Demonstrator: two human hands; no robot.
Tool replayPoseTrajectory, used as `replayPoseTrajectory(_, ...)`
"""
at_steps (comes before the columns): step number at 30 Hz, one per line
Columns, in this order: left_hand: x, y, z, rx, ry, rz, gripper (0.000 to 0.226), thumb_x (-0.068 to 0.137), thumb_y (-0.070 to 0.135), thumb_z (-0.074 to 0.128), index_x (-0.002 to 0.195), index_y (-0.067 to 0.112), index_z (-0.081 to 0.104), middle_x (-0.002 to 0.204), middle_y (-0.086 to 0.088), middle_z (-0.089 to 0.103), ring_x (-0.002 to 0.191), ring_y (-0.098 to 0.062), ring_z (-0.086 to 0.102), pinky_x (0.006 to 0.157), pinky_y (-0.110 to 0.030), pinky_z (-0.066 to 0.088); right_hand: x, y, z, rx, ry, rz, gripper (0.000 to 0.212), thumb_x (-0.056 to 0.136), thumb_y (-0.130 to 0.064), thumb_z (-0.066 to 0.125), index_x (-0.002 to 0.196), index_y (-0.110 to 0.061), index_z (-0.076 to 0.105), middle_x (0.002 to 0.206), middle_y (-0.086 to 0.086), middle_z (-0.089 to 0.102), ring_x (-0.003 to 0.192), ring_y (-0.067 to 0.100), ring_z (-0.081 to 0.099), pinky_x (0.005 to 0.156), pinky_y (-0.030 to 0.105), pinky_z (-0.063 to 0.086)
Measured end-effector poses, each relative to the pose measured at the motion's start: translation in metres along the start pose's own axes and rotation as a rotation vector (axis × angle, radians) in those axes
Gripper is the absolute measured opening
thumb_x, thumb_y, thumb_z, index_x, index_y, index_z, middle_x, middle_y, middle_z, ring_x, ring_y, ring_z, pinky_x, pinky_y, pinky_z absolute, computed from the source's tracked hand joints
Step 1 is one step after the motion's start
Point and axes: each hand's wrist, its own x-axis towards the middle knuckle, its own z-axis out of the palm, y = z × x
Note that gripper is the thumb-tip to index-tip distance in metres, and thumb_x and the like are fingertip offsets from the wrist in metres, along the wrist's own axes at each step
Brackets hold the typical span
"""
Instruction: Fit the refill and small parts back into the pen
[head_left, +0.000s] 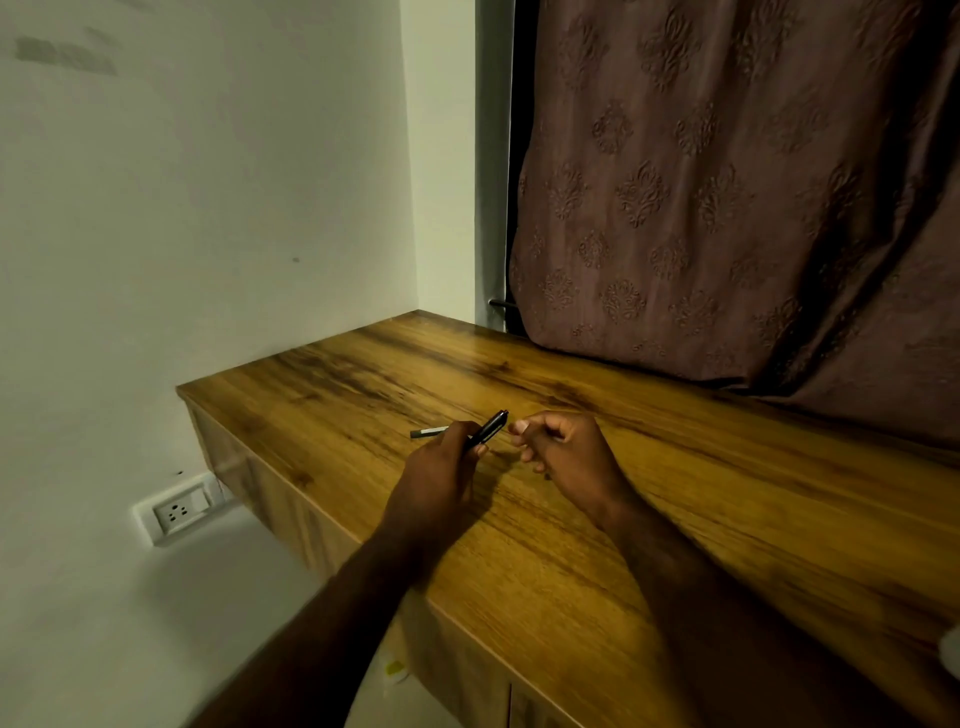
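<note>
My left hand (444, 457) grips a black pen barrel (491, 425) that points up and to the right, just above the wooden desk (597, 519). A thin grey and white piece (428, 432), perhaps the pen's refill, sticks out to the left behind that hand; whether it lies on the desk or is held, I cannot tell. My right hand (563, 449) hovers a short gap to the right of the pen's tip, with its fingers curled and the thumb and forefinger close together. Whether it pinches something small is hidden.
A brown patterned curtain (727, 182) hangs behind the desk and drapes onto its back edge. A white wall (208, 208) closes off the left side, with a power socket (176, 512) low down. Cabinet fronts (291, 509) run under the desk. A white object (951, 649) shows at the right border.
</note>
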Motion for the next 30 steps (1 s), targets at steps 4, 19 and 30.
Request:
replayPoseTrajectory(4,0.001,0.002,-0.003,0.041,0.02,0.018,0.026,0.094,0.031,0.044,0.115,0.021,0.056,0.085,0.001,0.066,0.069,-0.009,0.059,0.058,-0.024,0.045,0.008,0.016,-0.017,0.017,0.163,0.076,0.027,0.091,-0.026,0.06,0.082,-0.003,0.071,0.069,0.007,0.066,0.057,0.013,0.055,0.056,0.027,0.045)
replayPoseTrajectory(19,0.0,-0.006,0.002,0.081,0.006,0.023,0.042,0.092,0.038,0.037,0.12,0.014,0.056,0.105,-0.007,0.067,0.091,-0.021,0.061,0.075,-0.024,0.042,0.012,0.041,-0.035,-0.592,0.204,0.233,0.006,0.077,-0.029,0.066,0.072,-0.03,0.066,0.087,-0.009,0.072,0.088,0.017,0.065,0.09,0.039,0.05)
replayPoseTrajectory(30,0.003,-0.001,0.0,0.075,-0.045,-0.024,0.053,0.084,0.049,0.031,0.108,0.011,0.059,0.094,-0.012,0.066,0.087,-0.029,0.06,0.073,-0.036,0.046,0.013,0.042,-0.03,-0.681,0.243,0.184,0.014,0.086,-0.027,0.065,0.072,-0.03,0.065,0.094,-0.006,0.073,0.094,0.019,0.064,0.089,0.035,0.045)
